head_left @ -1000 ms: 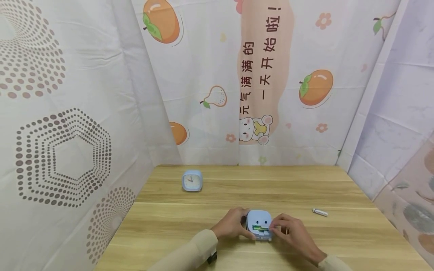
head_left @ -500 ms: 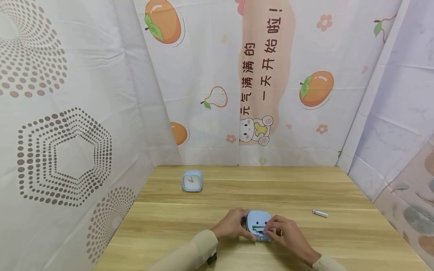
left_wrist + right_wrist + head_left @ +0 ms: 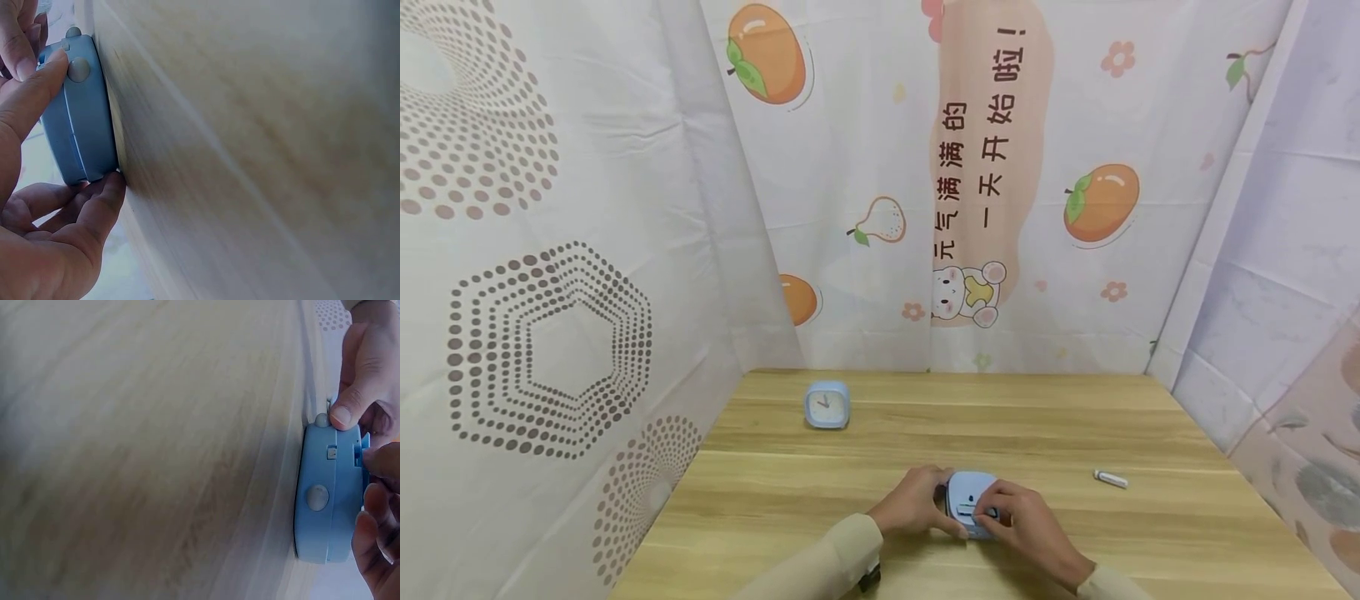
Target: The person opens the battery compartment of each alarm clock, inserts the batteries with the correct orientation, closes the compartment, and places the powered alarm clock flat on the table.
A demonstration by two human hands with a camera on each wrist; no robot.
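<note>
A light blue alarm clock (image 3: 967, 483) lies back side up on the table, its round feet showing in the right wrist view. My left hand (image 3: 914, 502) grips the clock from its left side, with the thumb along the near edge. Over the clock's battery slot, my right hand (image 3: 1028, 518) pinches a small light blue battery cover (image 3: 366, 440). Its fingertips touch the back of the clock. A strip of green shows at the slot; the right fingers hide most of the rest.
A second light blue clock (image 3: 827, 406) stands at the table's back left, its white face forward. To the right lies a loose white battery (image 3: 1110, 478). Printed curtains (image 3: 850, 150) hang behind and beside the wooden table (image 3: 940, 425).
The right hand has moved left over the battery slot, and the cover now lies across the green battery that showed before. The left hand keeps its grip.
</note>
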